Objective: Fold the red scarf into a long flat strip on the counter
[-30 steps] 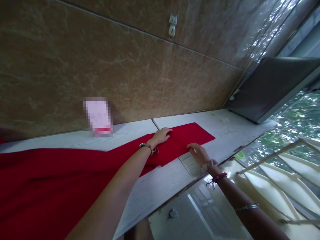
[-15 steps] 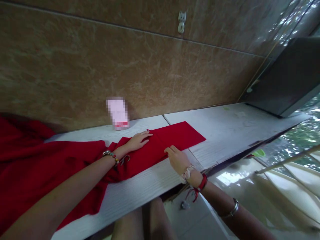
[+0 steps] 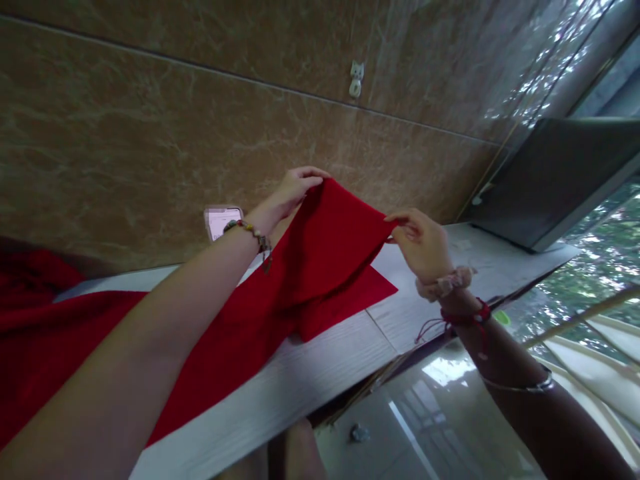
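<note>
A long piece of red cloth (image 3: 330,247) runs across the white bench top. My left hand (image 3: 295,190) pinches one corner of its raised edge. At the other corner, my right hand (image 3: 417,240) grips the same edge between thumb and fingers. The lifted part hangs slightly slack between both hands. Below it, another layer of the cloth lies flat with a pointed corner showing to the right. More of the cloth spreads in loose folds to the left, partly hidden by my left forearm.
A phone (image 3: 223,220) leans on the brown tiled wall (image 3: 150,147) behind my left wrist. The narrow white bench top (image 3: 340,353) ends at a front edge above a shiny floor. A dark panel (image 3: 550,180) stands at its far right end. A white cat-shaped hook (image 3: 356,80) is on the wall.
Both hands have risen from the bench, lifting an edge of the red cloth that lay flat before. My left hand, earlier resting on the cloth with fingers stretched, now pinches a corner.
</note>
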`<state>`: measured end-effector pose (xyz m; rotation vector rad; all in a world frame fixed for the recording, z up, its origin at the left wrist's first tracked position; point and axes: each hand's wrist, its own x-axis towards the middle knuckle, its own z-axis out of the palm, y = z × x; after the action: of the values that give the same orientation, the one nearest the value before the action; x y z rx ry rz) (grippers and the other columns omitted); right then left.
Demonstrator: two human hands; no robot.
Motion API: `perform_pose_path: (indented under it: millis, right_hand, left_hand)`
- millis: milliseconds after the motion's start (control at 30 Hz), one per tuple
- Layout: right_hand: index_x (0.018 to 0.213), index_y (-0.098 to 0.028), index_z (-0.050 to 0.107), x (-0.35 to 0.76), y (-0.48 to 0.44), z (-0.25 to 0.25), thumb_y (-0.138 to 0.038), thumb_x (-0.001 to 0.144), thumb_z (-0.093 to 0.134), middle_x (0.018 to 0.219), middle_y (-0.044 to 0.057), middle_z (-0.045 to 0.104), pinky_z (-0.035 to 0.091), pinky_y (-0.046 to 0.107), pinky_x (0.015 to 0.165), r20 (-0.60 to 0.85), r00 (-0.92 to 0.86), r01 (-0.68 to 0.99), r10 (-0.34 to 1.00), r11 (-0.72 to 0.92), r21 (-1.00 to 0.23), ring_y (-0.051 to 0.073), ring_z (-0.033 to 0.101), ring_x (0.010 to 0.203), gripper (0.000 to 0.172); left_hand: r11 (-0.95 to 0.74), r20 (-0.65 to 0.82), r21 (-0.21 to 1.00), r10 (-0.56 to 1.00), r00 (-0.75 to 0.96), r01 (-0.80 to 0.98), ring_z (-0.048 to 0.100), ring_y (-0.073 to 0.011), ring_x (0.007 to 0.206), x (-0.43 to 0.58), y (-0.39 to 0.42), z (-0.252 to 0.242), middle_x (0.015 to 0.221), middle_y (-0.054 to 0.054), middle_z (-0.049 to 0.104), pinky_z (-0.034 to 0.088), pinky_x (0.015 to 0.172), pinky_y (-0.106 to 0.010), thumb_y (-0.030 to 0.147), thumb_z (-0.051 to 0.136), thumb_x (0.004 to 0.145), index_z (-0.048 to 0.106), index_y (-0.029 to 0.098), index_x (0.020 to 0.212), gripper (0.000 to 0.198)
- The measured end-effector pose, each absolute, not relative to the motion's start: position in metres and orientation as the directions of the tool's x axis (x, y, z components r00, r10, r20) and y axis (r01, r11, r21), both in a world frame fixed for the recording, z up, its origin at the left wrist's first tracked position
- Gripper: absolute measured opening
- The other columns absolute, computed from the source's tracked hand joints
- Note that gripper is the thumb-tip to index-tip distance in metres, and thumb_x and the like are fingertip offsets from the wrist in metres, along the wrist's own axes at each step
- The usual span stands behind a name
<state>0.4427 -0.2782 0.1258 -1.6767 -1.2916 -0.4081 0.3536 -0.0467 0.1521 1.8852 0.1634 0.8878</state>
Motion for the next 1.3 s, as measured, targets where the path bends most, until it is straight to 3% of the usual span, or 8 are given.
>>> perform_pose_path:
  millis: [133,233,400,667,833,1033,1167,1300]
  right_hand:
    - [0.077,-0.019,0.059,0.487,-0.284,0.091,-0.013,0.068,0.042,0.066,-0.002,0.057,0.048,0.024,0.051,0.577,0.502,0.825,0.645,-0.155,-0.544,0.011,0.055,0.055,0.020]
    - [0.070,-0.019,0.059,0.509,-0.293,0.042,-0.010,0.063,0.042,0.063,-0.001,0.058,0.049,0.027,0.057,0.527,0.482,0.861,0.699,-0.267,-0.433,0.013,0.055,0.057,0.021]
    - [0.068,-0.020,0.059,0.526,-0.305,-0.008,-0.008,0.063,0.038,0.068,0.001,0.062,0.047,0.027,0.061,0.535,0.415,0.903,0.735,-0.260,-0.343,0.014,0.056,0.063,0.024]
    - [0.077,-0.019,0.059,0.538,-0.312,-0.003,-0.009,0.069,0.037,0.071,0.003,0.058,0.044,0.026,0.059,0.632,0.435,0.900,0.641,-0.291,-0.325,0.014,0.053,0.060,0.025]
    - [0.069,-0.017,0.057,0.538,-0.319,-0.023,-0.003,0.064,0.038,0.064,0.003,0.055,0.040,0.023,0.053,0.468,0.573,0.817,0.672,-0.512,-0.266,0.013,0.051,0.054,0.024]
    - [0.077,-0.017,0.059,0.539,-0.322,-0.034,-0.004,0.070,0.039,0.069,0.002,0.056,0.037,0.021,0.051,0.448,0.574,0.813,0.685,-0.543,-0.210,0.011,0.049,0.055,0.025]
    - [0.081,-0.018,0.060,0.541,-0.319,-0.013,-0.005,0.073,0.039,0.072,0.003,0.056,0.037,0.020,0.054,0.382,0.582,0.807,0.717,-0.566,-0.167,0.011,0.048,0.056,0.026]
    - [0.084,-0.019,0.060,0.543,-0.320,0.004,-0.007,0.076,0.038,0.074,0.004,0.056,0.039,0.022,0.063,0.514,0.529,0.832,0.675,-0.533,-0.156,0.013,0.050,0.065,0.027]
  left_hand:
    - [-0.583,0.371,0.808,0.393,0.841,-0.084,0.055,-0.0155,0.088,0.402,-0.059,0.117,0.095,-0.005,0.063,0.041,0.082,-0.029,0.009,0.049,0.067,0.062,0.012,0.095,0.031]
    - [-0.627,0.267,0.779,0.339,0.902,0.006,0.057,-0.0165,0.085,0.432,-0.074,0.063,0.091,-0.005,0.066,0.043,0.081,-0.028,0.005,0.048,0.061,0.064,0.014,0.092,0.036]
    - [-0.665,0.270,0.747,0.306,0.913,0.002,0.057,-0.0197,0.091,0.457,-0.092,0.005,0.093,-0.004,0.067,0.040,0.087,-0.030,0.002,0.047,0.054,0.066,0.015,0.087,0.041]
    - [-0.716,0.351,0.698,0.368,0.861,0.022,0.051,-0.0196,0.104,0.477,-0.088,0.027,0.113,-0.008,0.059,0.036,0.093,-0.031,0.005,0.039,0.068,0.059,0.013,0.107,0.044]
    - [-0.753,0.289,0.657,0.300,0.909,0.039,0.055,-0.0214,0.098,0.481,-0.106,0.000,0.103,-0.007,0.063,0.039,0.091,-0.031,0.005,0.050,0.063,0.065,0.016,0.093,0.035]
    - [-0.753,0.274,0.655,0.315,0.909,0.064,0.054,-0.0204,0.100,0.483,-0.105,-0.022,0.103,-0.009,0.063,0.038,0.092,-0.030,0.005,0.050,0.067,0.064,0.014,0.097,0.034]
    - [-0.713,0.256,0.690,0.396,0.882,0.120,0.059,-0.0174,0.087,0.488,-0.092,-0.006,0.097,-0.009,0.065,0.045,0.080,-0.027,0.009,0.051,0.070,0.058,0.012,0.107,0.037]
    - [-0.694,0.292,0.709,0.450,0.844,0.125,0.059,-0.0137,0.087,0.500,-0.087,0.012,0.100,-0.007,0.064,0.045,0.075,-0.023,0.015,0.050,0.076,0.055,0.014,0.109,0.034]
